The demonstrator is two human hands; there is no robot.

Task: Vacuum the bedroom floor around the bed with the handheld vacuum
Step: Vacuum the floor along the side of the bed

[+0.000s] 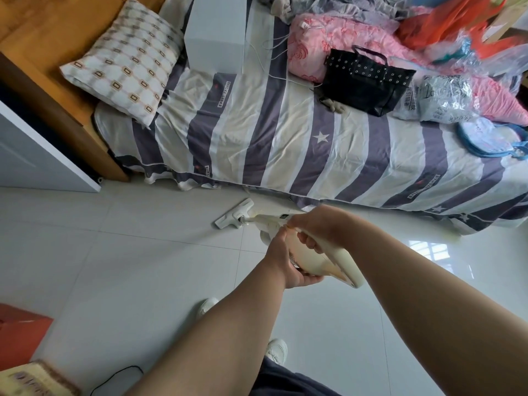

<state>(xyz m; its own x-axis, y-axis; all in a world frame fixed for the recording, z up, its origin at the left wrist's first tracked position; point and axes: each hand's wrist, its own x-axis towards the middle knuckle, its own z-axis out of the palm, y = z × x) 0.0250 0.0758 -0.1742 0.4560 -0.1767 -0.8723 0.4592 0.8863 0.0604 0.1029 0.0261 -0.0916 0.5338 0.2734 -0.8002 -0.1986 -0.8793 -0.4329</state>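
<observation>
The cream handheld vacuum points down toward the floor. Its white floor head rests on the pale tiles just in front of the bed's edge. My right hand is wrapped around the vacuum's handle from above. My left hand grips the underside of the vacuum's body. The bed has a striped grey, white and beige sheet that hangs to the floor.
A patterned pillow, a white box, a black handbag, pink bedding and plastic bags lie on the bed. A white cabinet stands at the left. An orange box and a black cable are at the lower left.
</observation>
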